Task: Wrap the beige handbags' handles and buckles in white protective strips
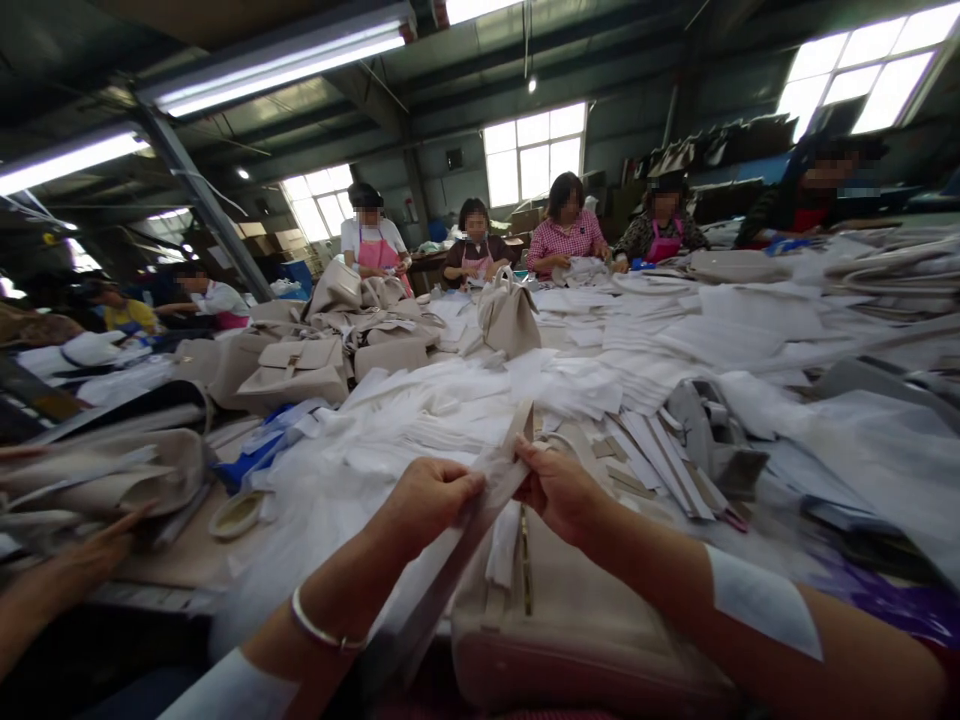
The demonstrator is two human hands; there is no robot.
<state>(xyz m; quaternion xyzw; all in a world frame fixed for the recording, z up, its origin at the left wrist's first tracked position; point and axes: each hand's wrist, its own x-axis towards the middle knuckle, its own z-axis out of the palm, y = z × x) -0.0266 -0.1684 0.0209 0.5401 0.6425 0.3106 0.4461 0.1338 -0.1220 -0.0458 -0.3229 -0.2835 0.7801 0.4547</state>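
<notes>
My left hand (429,500) and my right hand (559,488) both pinch a long beige strap (517,432) wrapped in white paper, held just above a beige bag (570,610) that lies in front of me. The strap runs from between my hands down to the lower left. A silver bangle (319,630) circles my left wrist. A white patch sits on each forearm.
White paper sheets (675,340) cover the long table. Beige bags (296,372) stand at the left and one (508,315) in the middle. Several people work at the far end. Another person's hand (105,545) reaches in at the left by a tape roll (236,515).
</notes>
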